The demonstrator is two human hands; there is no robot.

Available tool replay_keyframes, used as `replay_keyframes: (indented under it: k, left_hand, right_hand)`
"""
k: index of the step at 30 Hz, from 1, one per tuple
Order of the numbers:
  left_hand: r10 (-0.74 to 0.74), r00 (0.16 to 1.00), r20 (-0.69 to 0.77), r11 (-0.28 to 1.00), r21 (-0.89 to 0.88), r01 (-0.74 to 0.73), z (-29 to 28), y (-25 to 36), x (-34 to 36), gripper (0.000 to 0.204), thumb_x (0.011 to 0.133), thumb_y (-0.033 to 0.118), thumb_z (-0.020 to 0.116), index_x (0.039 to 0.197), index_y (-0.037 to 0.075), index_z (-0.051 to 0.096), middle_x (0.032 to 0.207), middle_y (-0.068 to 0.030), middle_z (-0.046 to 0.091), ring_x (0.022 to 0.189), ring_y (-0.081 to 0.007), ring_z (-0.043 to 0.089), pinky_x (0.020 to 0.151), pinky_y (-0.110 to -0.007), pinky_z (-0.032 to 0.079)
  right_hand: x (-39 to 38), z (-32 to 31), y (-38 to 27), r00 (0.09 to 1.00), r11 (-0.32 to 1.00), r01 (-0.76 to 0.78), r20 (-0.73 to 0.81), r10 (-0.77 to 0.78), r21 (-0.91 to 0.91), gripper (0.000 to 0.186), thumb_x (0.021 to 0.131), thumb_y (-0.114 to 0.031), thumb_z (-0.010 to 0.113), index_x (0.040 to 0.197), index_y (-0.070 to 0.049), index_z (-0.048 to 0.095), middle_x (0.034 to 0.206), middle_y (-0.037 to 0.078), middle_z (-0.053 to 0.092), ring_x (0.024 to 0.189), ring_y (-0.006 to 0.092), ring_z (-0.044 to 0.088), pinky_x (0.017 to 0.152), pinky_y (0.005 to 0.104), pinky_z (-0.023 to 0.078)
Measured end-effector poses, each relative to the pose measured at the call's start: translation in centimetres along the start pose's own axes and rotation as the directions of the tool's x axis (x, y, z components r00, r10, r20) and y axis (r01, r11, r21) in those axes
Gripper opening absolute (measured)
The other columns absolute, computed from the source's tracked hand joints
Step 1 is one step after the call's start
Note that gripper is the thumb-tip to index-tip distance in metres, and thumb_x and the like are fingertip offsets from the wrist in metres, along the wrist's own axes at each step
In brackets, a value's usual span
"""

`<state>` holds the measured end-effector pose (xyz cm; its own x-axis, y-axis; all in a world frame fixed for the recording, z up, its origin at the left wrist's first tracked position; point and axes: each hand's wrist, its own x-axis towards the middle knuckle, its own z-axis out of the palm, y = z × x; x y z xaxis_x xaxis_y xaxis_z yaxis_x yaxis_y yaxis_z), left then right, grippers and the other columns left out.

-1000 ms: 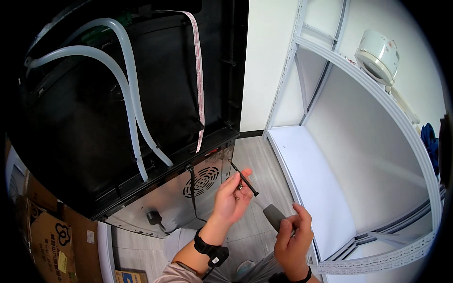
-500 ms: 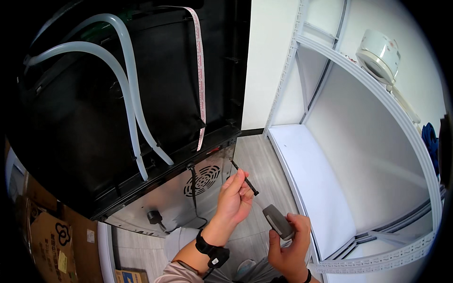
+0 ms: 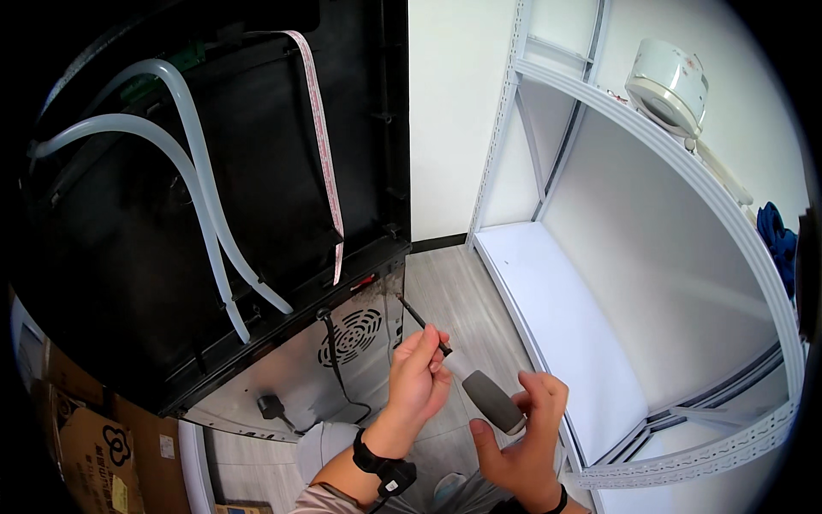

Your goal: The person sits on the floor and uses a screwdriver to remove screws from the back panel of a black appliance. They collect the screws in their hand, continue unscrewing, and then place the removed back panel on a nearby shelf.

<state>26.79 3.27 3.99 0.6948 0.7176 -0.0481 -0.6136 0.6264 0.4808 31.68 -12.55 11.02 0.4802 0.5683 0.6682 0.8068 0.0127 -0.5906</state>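
My left hand pinches a thin dark rod with a thicker lower end. Its upper tip is near the metal lower panel of a black-backed appliance; I cannot tell whether they touch. My right hand loosely holds a grey tool handle, just below and right of my left hand. On the black back run two translucent hoses and a pale ribbon cable. A black cord hangs beside the round vent.
White metal shelving stands to the right against the wall, with a white appliance and blue cloth high on it. Cardboard boxes are at lower left. Wooden-look floor lies between appliance and shelving.
My left hand has moved slightly down, with its fingers sliding along the rod. The grey handle has tilted and shifted left in my right hand. The view has shifted slightly.
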Motion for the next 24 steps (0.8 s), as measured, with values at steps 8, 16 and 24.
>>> replay_keyframes:
  k: [8, 16, 24]
  left_hand:
    - [-0.035, 0.999, 0.019, 0.998, -0.051, 0.036, 0.7, 0.4, 0.1, 0.031, 0.098, 0.032, 0.056, 0.098, 0.003, 0.063, 0.067, 0.0058, 0.05, 0.059, -0.003, 0.042, 0.054, -0.019, 0.035]
    - [-0.004, 0.998, 0.056, 0.999, -0.051, 0.007, -0.2, 0.8, -0.4, 0.024, 0.099, 0.024, 0.054, 0.101, 0.001, 0.062, 0.067, 0.005, 0.051, 0.058, -0.0042, 0.042, 0.054, -0.02, 0.035]
    - [-0.039, 0.999, -0.005, 0.994, -0.099, 0.039, 0.6, 0.4, -0.3, 0.02, 0.095, 0.026, 0.063, 0.088, 0.007, 0.058, 0.065, 0.0077, 0.044, 0.056, -0.0024, 0.034, 0.051, -0.02, 0.028]
  right_hand:
    - [-1.6, -0.1, 1.3, 0.993, 0.993, -0.115, 0.005, 0.115, 0.021, 0.047, 0.079, -0.008, 0.073, 0.119, 0.0, 0.051, 0.09, 0.016, 0.056, 0.074, 0.0258, 0.057, 0.059, 0.0327, 0.046]
    - [-0.6, -1.2, 0.6, 0.943, 0.976, -0.215, 0.253, 0.214, -0.025, 0.046, 0.083, -0.017, 0.071, 0.121, 0.001, 0.052, 0.089, 0.016, 0.06, 0.068, 0.0274, 0.06, 0.059, 0.0353, 0.048]
    - [-1.4, 0.1, 0.7, 0.999, 1.0, 0.026, 0.019, -0.026, -0.001, 0.059, 0.073, -0.007, 0.076, 0.123, 0.0, 0.046, 0.106, 0.018, 0.051, 0.085, 0.0255, 0.052, 0.067, 0.033, 0.047]
